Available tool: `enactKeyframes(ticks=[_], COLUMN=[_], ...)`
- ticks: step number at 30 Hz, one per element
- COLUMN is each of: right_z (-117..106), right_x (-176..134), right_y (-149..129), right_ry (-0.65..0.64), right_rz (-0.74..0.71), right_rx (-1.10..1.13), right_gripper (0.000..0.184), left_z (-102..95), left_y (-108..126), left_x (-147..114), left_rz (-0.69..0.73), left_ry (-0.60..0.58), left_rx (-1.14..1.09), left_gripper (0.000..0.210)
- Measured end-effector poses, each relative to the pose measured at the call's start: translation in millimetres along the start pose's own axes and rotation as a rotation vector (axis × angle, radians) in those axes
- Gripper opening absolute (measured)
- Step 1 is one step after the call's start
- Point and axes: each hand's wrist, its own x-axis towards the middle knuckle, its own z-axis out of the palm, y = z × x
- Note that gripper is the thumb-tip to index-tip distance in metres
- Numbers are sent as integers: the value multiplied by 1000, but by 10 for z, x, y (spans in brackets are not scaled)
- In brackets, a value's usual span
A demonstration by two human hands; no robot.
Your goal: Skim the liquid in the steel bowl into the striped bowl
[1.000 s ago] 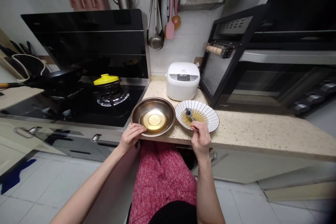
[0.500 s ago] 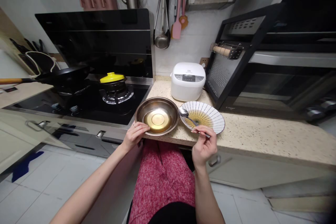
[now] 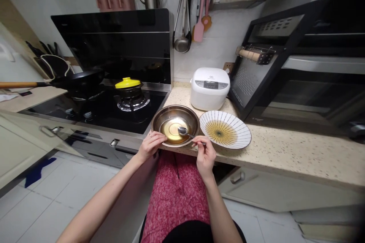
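Observation:
A wide metal bowl (image 3: 188, 115) with yellowish liquid in its bottom stands at the counter's front edge. My left hand (image 3: 151, 144) grips the bowl's near-left rim, fingers over the edge. Between the fingers of my right hand (image 3: 205, 155) is the handle of a metal spoon (image 3: 183, 131), whose head hangs over the right part of the bowl. Whether the spoon's head touches the liquid I cannot tell. Close on the bowl's right lies a white plate (image 3: 242, 133) with dark radiating lines and a shallow yellow-brown liquid in its middle.
Behind the bowl and plate is a white rice cooker (image 3: 210, 93). To the left, a pot with a yellow lid (image 3: 127, 82) sits on the gas stove (image 3: 111, 119), and a black wok (image 3: 82, 81) farther left. An oven (image 3: 313, 95) stands on the right.
My right hand has moved left with the spoon, from above the plate to above the bowl. My left hand still holds the bowl's rim. The view has shifted slightly.

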Motion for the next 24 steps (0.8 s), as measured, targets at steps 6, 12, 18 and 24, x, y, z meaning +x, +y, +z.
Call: enactKeyframes(ticks=[6, 12, 18, 24], right_z=[17, 32, 61, 84], right_x=[-3, 6, -11, -15], right_y=[34, 18, 52, 65], right_ry=[-36, -44, -40, 22], right_rz=[28, 37, 86, 151], right_rx=[-3, -14, 40, 133], right_gripper=[21, 22, 23, 23], left_z=[8, 1, 9, 13], left_y=[1, 10, 4, 2], left_x=[-1, 4, -9, -6], left_rz=[17, 17, 4, 18], left_ry=[0, -3, -1, 2], left_rx=[11, 17, -5, 0], left_gripper=[25, 26, 27, 27])
